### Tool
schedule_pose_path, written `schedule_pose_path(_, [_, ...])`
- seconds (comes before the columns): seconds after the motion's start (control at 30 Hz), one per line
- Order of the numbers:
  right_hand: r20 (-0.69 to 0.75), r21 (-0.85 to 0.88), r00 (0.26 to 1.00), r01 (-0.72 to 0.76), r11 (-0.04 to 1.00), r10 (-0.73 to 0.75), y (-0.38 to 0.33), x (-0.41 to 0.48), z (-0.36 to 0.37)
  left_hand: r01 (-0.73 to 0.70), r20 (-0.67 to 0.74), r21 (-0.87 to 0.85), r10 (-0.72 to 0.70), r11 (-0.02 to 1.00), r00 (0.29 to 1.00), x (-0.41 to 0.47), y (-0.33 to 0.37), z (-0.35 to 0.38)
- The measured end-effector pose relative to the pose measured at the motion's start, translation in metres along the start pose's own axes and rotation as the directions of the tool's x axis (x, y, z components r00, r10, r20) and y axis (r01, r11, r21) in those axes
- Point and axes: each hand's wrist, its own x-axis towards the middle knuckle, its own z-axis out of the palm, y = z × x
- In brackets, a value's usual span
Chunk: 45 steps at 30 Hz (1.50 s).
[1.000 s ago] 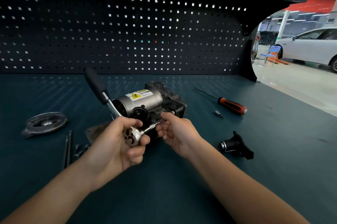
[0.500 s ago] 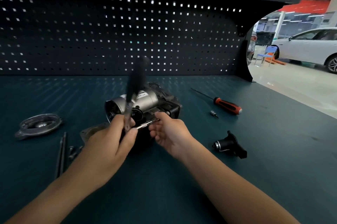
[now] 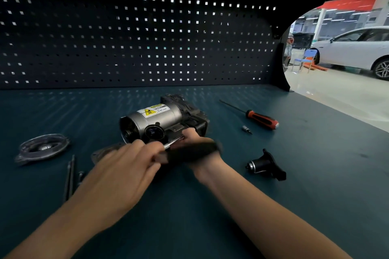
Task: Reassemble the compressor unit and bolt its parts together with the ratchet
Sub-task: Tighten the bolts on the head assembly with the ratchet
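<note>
Two parts lie unmounted: grey oval metal cover [image 3: 42, 149], black plastic connector [image 3: 266, 167]. Left hand [image 3: 124, 174] clenches black-handled ratchet [image 3: 193, 151]; right hand [image 3: 194, 135] pinches its shaft.

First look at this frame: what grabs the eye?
The silver compressor unit with its yellow warning label sits mid-bench, both hands at its near side. The left hand grips the motion-blurred ratchet, and the right hand pinches its extension at the housing. A red-handled screwdriver lies to the right, a round cover plate far left.
</note>
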Motion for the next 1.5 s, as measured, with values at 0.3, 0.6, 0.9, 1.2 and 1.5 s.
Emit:
schedule_pose_path(0.3, [0.160, 0.068, 0.984, -0.084, 0.994, 0.072, -0.004, -0.002, -0.010, 0.472, 0.524, -0.845, -0.562, -0.252, 0.640, 0.015, 0.018, 0.009])
schedule_pose_path(0.6, [0.064, 0.066, 0.997, -0.052, 0.996, 0.047, 0.000, 0.004, -0.007, 0.031, 0.023, 0.015, -0.031, 0.999, 0.999, -0.004, 0.005, 0.008])
schedule_pose_path(0.9, [0.266, 0.055, 0.952, -0.174, 0.983, 0.154, -0.004, -0.002, -0.008, 0.499, 0.451, -0.862, -0.580, -0.086, 0.679, 0.009, 0.020, 0.010])
schedule_pose_path(1.2, [0.217, -0.006, 0.976, -0.020, 1.000, 0.021, 0.001, -0.002, -0.003, 0.002, 0.085, 0.029, -0.004, 1.000, 0.996, -0.006, 0.005, 0.011])
schedule_pose_path(1.5, [0.308, 0.041, 0.947, -0.106, 0.994, 0.089, -0.002, -0.008, -0.001, 0.492, 0.335, -0.844, -0.506, 0.215, 0.795, 0.006, 0.021, 0.012])
